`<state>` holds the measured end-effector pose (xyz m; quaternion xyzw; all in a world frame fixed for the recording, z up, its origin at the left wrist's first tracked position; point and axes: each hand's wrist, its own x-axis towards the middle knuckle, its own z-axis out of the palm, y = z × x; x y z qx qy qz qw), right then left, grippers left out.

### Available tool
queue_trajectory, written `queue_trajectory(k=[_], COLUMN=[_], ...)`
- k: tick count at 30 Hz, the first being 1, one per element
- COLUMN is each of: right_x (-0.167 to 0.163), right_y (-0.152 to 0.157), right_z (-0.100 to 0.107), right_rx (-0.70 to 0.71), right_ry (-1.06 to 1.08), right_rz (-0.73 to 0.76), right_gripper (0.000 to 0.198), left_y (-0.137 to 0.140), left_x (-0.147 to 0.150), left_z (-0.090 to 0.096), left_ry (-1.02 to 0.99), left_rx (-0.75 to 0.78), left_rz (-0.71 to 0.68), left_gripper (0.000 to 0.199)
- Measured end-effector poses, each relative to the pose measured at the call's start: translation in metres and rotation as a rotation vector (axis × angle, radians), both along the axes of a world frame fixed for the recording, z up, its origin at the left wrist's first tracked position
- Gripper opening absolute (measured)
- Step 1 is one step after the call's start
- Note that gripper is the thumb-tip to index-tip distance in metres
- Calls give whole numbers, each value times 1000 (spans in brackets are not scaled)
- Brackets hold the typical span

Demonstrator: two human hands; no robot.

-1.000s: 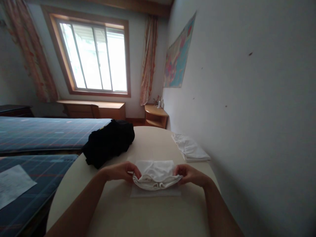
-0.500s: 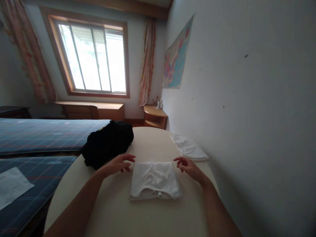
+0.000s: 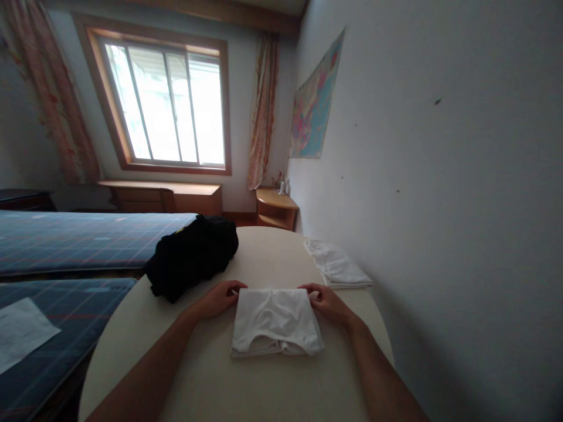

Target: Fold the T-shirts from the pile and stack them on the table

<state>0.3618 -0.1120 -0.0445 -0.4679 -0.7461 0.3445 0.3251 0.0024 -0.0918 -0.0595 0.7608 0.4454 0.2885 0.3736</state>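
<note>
A white T-shirt [image 3: 277, 319], folded into a flat rectangle, lies on the cream round table [image 3: 264, 390] with its neckline towards me. At its far left corner, my left hand [image 3: 222, 299] has thumb and fingers closed on the fabric edge. My right hand [image 3: 329, 303] grips the far right corner the same way, its fingertips over the edge. The shirt still rests flat on the tabletop.
A black cloth bundle [image 3: 193, 255] sits at the table's left edge. Another folded white garment [image 3: 338, 264] lies at the right, by the wall [image 3: 440, 234]. Blue plaid mattresses [image 3: 88, 240] stand left, one with a paper sheet [image 3: 24, 331] on it.
Both hands have come inward from beside the shirt, and their fingers have closed on its two far corners. The shirt has not visibly moved.
</note>
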Motion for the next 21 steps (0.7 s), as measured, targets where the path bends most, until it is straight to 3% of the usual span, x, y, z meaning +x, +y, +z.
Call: queue_trajectory(k=[4,10,16,21], right_x=[-1,0,-33,-52], right_y=[0,-6,-11,-11], right_z=[-1,1,-2,-5], right_rx=[-4,-118,140,215], right_ry=[4,124,42,11], right_rz=[-25,118,12,18], right_gripper=[39,61,46,39], left_y=[0,1,8,21], left_x=[1,3,-4,-17], left_z=[0,-4,-13,-24], left_ry=[28,69,105,107], left_rx=[63,118,124,133], left_rz=[5,46,274,334], left_gripper=[31,31,30,37])
